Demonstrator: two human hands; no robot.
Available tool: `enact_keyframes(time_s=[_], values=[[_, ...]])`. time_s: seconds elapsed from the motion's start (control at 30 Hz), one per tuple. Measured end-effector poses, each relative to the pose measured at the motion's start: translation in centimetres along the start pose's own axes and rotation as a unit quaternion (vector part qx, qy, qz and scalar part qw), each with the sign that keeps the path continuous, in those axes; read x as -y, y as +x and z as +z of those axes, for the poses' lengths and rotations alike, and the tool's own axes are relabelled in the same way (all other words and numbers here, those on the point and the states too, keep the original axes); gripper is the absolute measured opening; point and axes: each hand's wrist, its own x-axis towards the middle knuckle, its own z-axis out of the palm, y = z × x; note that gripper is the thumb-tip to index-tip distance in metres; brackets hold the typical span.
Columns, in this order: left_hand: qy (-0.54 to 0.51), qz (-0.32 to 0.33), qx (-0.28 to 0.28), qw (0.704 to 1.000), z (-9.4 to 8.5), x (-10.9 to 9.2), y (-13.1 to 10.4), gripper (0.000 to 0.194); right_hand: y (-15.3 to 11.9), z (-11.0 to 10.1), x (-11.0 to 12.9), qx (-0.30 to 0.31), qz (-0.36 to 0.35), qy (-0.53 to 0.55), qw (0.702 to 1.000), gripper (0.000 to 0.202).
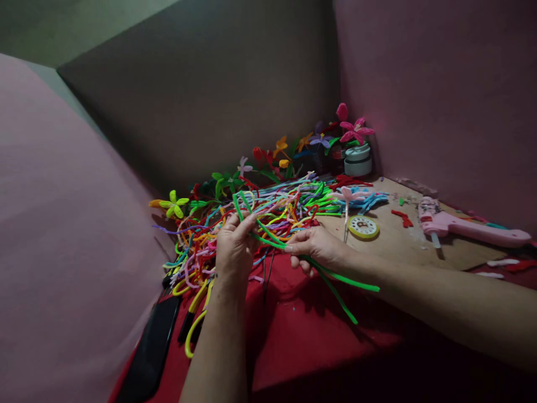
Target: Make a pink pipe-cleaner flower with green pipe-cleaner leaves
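Two bright green pipe cleaners [268,235] stretch between my hands above the red cloth. My left hand [238,235] pinches them near their upper ends, which stick up past the thumb. Further along, my right hand [308,249] closes thumb and fingers on the same pair; the loose tails spread apart below it to the right. Behind both hands lies a tangled heap of many-coloured pipe cleaners [272,201]. A pale pink pipe cleaner flower [346,194] on a wire stem lies just beyond my right hand, beside a yellow-rimmed round disc [363,227].
A pink glue gun [474,224] lies on the board [403,246] at right. Yellow-handled pliers [195,319] and a black phone-like slab [149,347] are at left. Finished flowers [321,140] and a lidded pale container [358,160] stand along the back wall.
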Motion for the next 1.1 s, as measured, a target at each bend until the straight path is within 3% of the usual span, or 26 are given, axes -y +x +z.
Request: enact_keyframes(time_s=[0.1,0.2,0.53,0.77,1.1], values=[[0.082,-0.077,0.113,0.987,-0.6,0.3,-0.5,0.018,0.0,-0.1,0.3,-0.008,-0.006,-0.007,1.000,0.015],[0.151,-0.085,0.151,0.973,-0.8,0.6,-0.8,0.021,0.1,-0.2,0.4,-0.010,-0.011,-0.002,1.000,0.014],[0.161,-0.064,0.026,0.984,0.6,1.2,-1.8,0.021,0.2,-0.1,0.3,-0.014,-0.047,0.000,0.999,0.008],[0.208,0.047,0.049,0.976,1.4,1.6,-2.6,0.020,-0.1,0.2,0.3,-0.049,-0.056,-0.029,0.997,0.008],[0.210,0.056,0.051,0.975,1.0,1.5,-2.3,0.021,0.2,0.0,0.0,-0.046,-0.100,-0.039,0.993,0.005]])
